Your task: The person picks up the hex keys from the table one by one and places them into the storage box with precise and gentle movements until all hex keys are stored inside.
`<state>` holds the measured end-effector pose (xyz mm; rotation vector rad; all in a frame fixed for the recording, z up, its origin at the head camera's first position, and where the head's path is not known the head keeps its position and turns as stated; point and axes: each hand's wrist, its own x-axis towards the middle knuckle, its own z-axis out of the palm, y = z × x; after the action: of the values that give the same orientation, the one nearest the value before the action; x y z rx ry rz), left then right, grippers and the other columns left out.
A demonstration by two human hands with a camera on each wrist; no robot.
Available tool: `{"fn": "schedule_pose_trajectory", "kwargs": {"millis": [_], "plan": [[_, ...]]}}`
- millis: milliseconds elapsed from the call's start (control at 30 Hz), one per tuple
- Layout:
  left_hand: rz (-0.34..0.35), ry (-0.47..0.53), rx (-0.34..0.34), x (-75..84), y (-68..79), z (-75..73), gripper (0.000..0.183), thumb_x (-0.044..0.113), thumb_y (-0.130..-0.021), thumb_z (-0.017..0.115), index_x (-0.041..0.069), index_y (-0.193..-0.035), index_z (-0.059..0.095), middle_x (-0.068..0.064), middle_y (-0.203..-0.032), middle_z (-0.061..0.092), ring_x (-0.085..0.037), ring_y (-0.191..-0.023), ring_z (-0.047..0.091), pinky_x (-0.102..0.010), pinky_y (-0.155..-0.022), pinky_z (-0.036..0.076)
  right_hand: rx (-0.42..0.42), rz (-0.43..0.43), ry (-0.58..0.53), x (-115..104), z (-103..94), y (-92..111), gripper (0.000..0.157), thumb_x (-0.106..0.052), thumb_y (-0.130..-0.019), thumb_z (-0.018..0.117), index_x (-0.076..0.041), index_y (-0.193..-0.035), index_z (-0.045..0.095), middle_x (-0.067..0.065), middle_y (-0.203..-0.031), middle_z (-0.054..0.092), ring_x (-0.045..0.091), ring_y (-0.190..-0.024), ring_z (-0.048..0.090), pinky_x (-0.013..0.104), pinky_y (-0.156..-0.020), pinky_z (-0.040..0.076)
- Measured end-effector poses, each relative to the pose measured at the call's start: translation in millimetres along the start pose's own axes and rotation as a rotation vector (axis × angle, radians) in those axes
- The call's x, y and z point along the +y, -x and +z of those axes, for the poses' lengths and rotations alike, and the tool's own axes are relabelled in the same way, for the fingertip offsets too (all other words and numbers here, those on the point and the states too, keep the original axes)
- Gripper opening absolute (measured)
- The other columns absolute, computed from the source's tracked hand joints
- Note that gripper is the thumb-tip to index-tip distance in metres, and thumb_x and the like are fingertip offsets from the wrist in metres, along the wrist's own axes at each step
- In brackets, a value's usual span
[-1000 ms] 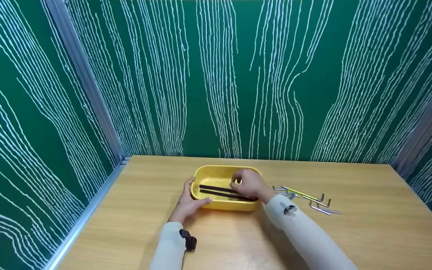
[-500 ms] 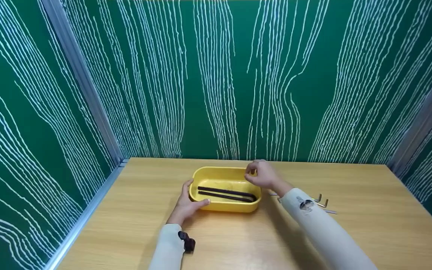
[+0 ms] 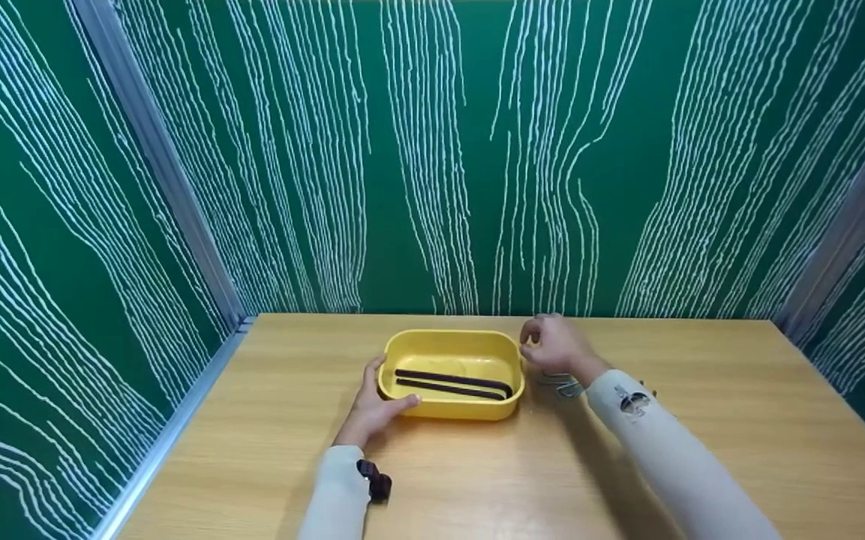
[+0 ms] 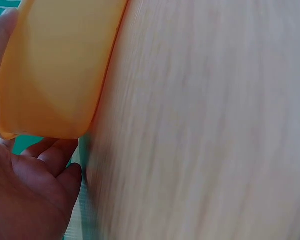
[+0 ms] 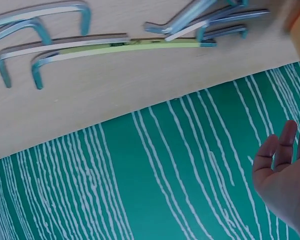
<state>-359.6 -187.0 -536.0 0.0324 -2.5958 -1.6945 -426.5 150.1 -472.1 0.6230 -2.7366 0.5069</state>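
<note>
A yellow plastic box [image 3: 453, 409] stands on the wooden table. My left hand [image 3: 372, 409] grips its left end, thumb over the front rim and fingers along the outer side; the left wrist view shows the fingers against the box's end. Two black hex keys [image 3: 451, 375] lie side by side inside. Just past the right rim, my right hand [image 3: 558, 346] hovers with loosely curled fingers, and nothing shows in it. Under that wrist, silver hex keys [image 3: 563, 382] lie partly hidden. The right wrist view shows several of them, including a hex key with a yellow-green shaft [image 5: 135, 46].
The wooden table [image 3: 289, 352] ends at a green wall [image 3: 417, 292] with wavy white lines. Metal posts [image 3: 169, 165] stand at the corners. A small black device [image 3: 376, 481] sits on the left sleeve.
My right hand has risen out of the box and moved right past its rim, over the silver hex keys. The left hand keeps its grip on the box.
</note>
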Motion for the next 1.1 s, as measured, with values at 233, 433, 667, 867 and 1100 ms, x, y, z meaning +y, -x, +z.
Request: {"fn": "schedule_pose_trajectory", "kwargs": {"millis": [233,433,667,867,1100], "plan": [[-0.021,-0.012,-0.006,-4.6,3.1,3.5,0.099,0.046,-0.054,0.078,0.040,-0.132,0.019,-0.008,-0.140,0.030,-0.026,-0.125,0.030,-0.048,-0.103,0.021,-0.039,0.012,0.063,12.1,5.8,6.2,0.014,-0.032,-0.067,0.059,-0.020,-0.073,0.063,-0.003,-0.069,0.051,0.014,-0.064,0.045,0.027,-0.052,0.034],[0.010,-0.011,0.003,-4.2,2.2,0.2,0.100,0.047,-0.054,0.078,0.037,-0.133,0.018,-0.009,-0.139,0.032,-0.026,-0.123,0.032,-0.046,-0.102,0.024,-0.052,0.021,0.054,18.2,9.3,6.7,0.012,-0.030,-0.066,0.059,-0.021,-0.072,0.063,-0.003,-0.068,0.051,0.014,-0.064,0.044,0.027,-0.050,0.033],[0.035,-0.009,-0.002,-3.4,1.3,0.1,0.103,0.049,-0.050,0.079,0.033,-0.134,0.019,-0.010,-0.136,0.035,-0.024,-0.122,0.034,-0.042,-0.102,0.024,-0.138,0.111,0.081,24.5,8.9,11.9,0.009,-0.030,-0.066,0.060,-0.023,-0.071,0.063,-0.002,-0.074,0.052,0.017,-0.070,0.044,0.029,-0.054,0.035],[0.015,-0.005,-0.003,-1.7,0.0,-0.1,0.104,0.049,-0.049,0.079,0.034,-0.133,0.019,-0.010,-0.137,0.034,-0.024,-0.122,0.034,-0.043,-0.102,0.024,-0.155,0.118,0.123,32.3,10.0,19.9,0.008,-0.034,-0.066,0.066,-0.026,-0.069,0.064,0.000,-0.082,0.054,0.021,-0.078,0.044,0.037,-0.064,0.037],[-0.004,-0.017,0.000,-0.7,-1.6,-1.7,0.101,0.051,-0.050,0.078,0.041,-0.131,0.019,-0.007,-0.138,0.033,-0.024,-0.123,0.033,-0.046,-0.102,0.023,-0.180,0.158,0.086,40.5,12.8,22.8,0.013,-0.039,-0.066,0.070,-0.028,-0.068,0.063,0.002,-0.084,0.054,0.022,-0.082,0.041,0.041,-0.069,0.033]]}}
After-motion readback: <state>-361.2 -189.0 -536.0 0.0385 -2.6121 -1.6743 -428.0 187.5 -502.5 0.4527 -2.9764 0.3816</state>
